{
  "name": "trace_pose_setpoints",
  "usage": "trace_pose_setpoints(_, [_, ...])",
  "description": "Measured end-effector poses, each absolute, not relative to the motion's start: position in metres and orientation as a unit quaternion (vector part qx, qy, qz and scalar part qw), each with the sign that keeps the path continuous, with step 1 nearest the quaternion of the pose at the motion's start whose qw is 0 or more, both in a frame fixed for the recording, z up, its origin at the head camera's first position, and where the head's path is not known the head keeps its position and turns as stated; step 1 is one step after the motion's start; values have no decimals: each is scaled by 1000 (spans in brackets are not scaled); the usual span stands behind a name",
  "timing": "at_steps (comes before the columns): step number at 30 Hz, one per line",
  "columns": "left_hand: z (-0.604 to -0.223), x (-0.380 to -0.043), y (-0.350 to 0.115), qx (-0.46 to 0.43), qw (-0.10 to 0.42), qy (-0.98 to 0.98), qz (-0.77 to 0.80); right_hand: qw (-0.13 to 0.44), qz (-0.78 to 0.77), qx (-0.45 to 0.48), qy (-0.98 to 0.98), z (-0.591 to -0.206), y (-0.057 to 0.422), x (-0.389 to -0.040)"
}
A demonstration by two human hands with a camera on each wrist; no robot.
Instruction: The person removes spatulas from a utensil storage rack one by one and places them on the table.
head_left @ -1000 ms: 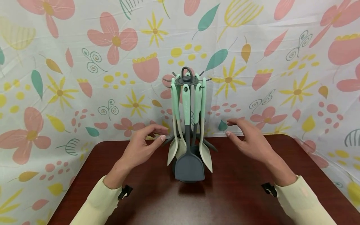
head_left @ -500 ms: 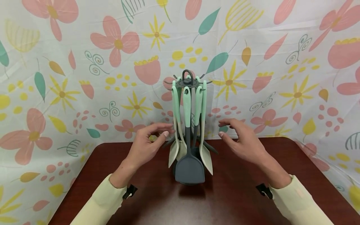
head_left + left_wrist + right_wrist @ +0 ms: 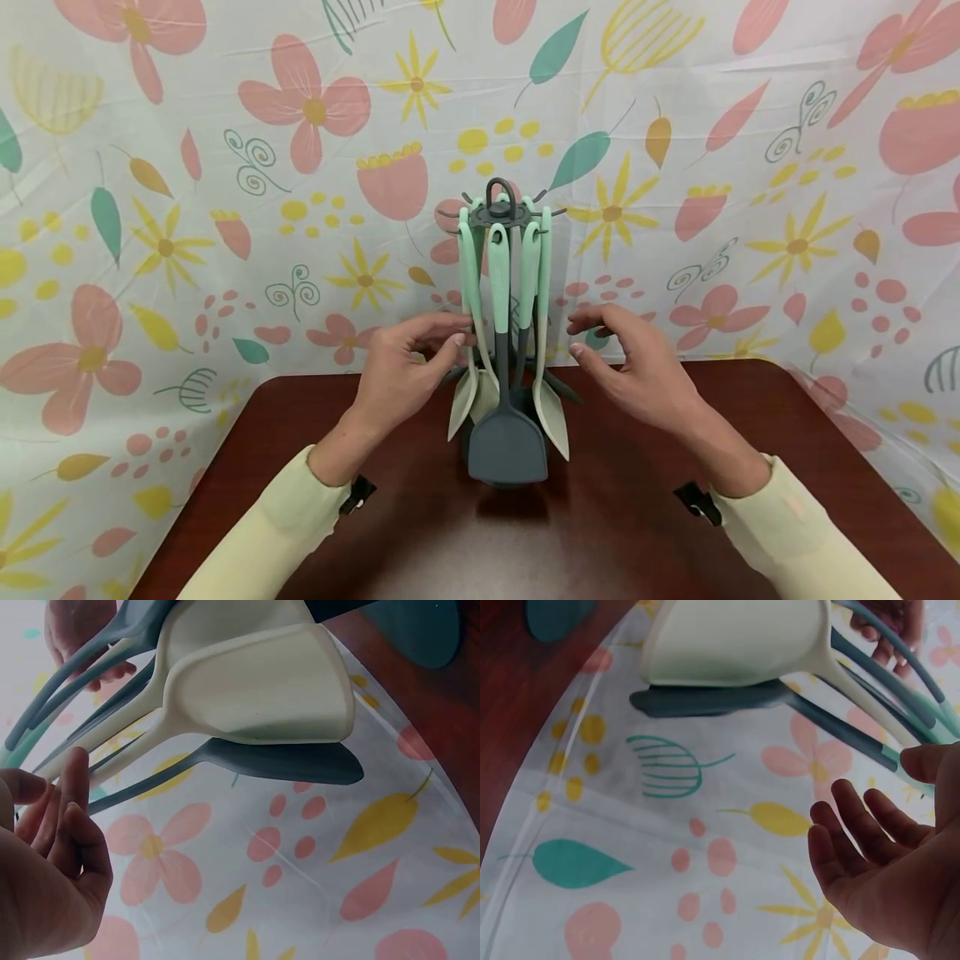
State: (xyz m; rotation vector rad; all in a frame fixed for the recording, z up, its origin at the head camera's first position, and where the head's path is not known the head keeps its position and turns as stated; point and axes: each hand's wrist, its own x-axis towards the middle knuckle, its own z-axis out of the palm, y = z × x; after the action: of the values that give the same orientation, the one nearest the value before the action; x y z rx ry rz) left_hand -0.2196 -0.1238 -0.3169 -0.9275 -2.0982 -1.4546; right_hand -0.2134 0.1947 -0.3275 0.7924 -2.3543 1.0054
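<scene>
A dark grey rotating-style utensil stand (image 3: 500, 214) with a loop on top stands upright at the table's middle, hung with several kitchen utensils that have mint green handles. A dark grey turner (image 3: 508, 446) hangs in front; a cream utensil (image 3: 551, 417) hangs to its right. My left hand (image 3: 401, 358) is at the left of the stand, fingers loosely bent beside the handles; whether they touch cannot be told. In the left wrist view a cream turner (image 3: 259, 694) hangs beyond those fingers. My right hand (image 3: 641, 367), loosely curved and holding nothing, hovers apart on the right.
The stand rests on a dark reddish-brown table (image 3: 630, 533) with rounded back corners. Directly behind it hangs a white cloth (image 3: 300, 217) printed with pink, yellow and teal flowers and leaves. Black straps show at both wrists.
Both hands have moved inward toward the stand, the left reaching the handles' side and the right drawing closer. The stand and its utensils have not visibly moved.
</scene>
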Motion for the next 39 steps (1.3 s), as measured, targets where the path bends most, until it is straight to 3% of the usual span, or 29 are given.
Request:
trace_pose_setpoints(15, [-309, -228, -113, -303, 233, -776, -502, 268, 400, 347, -805, -322, 172, -213])
trace_pose_setpoints(26, [-311, -244, -111, -323, 160, -776, -517, 254, 401, 339, -812, -326, 162, -215])
trace_pose_setpoints(39, [-308, -250, -103, -330, 130, -818, -454, 247, 412, 335, -811, -330, 160, -216])
